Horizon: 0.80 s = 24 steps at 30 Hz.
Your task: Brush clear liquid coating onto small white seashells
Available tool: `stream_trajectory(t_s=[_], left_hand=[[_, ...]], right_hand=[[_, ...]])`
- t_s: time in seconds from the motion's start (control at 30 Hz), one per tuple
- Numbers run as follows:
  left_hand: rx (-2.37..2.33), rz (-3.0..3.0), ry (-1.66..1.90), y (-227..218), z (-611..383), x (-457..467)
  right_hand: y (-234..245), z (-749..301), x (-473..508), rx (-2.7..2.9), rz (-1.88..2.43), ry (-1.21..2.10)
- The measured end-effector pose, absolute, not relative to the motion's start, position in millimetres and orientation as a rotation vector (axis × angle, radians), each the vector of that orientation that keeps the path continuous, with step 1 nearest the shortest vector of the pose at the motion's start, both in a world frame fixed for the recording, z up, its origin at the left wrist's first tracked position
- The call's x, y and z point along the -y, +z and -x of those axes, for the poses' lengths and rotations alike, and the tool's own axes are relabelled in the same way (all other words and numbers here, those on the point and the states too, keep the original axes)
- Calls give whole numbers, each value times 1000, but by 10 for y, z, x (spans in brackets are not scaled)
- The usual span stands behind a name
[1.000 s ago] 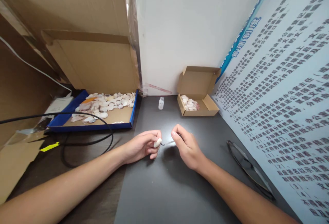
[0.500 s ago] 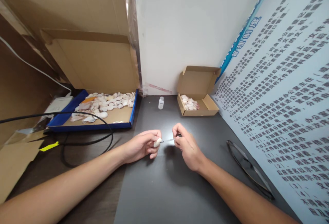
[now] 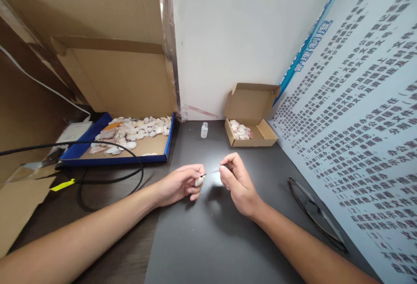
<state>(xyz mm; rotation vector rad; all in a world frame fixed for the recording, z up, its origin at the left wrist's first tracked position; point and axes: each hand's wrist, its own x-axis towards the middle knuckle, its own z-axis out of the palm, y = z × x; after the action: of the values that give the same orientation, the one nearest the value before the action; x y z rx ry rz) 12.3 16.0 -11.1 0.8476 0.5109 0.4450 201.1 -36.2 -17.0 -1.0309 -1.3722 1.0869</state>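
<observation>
My left hand point(image 3: 181, 185) is closed on a small whitish seashell point(image 3: 199, 181), with fingers curled behind it. My right hand point(image 3: 239, 184) pinches the dark end of a thin small brush point(image 3: 212, 172) between thumb and forefinger. Its stem is pale and slim, and its dark tip points left, at the upper edge of the shell beside my left thumb. Whether tip and shell touch, I cannot tell. Beyond my hands a small clear glass bottle point(image 3: 204, 131) stands upright, with no cap on it.
An open blue-edged box point(image 3: 114, 160) of many shells lies at left, a black cable point(image 3: 142, 175) looping before it. At back right stands a small open cardboard box point(image 3: 254, 143) with shells. Glasses point(image 3: 316, 214) lie at right, near a printed poster point(image 3: 361, 123).
My right hand has risen slightly, and the brush tip has shifted from the shell's right side to its upper edge. The shell sits slightly differently in my left hand.
</observation>
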Motion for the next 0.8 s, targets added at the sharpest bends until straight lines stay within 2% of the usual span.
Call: stream_trajectory(t_s=[0.63,0.8], left_hand=[[-521,-864,444,-102,-120,-154],[-517,-868,445,-104,-123,-158]], right_hand=[[-48,-2024,343,1520,1239,852],[-57,-2038,335,1421,1188,975]])
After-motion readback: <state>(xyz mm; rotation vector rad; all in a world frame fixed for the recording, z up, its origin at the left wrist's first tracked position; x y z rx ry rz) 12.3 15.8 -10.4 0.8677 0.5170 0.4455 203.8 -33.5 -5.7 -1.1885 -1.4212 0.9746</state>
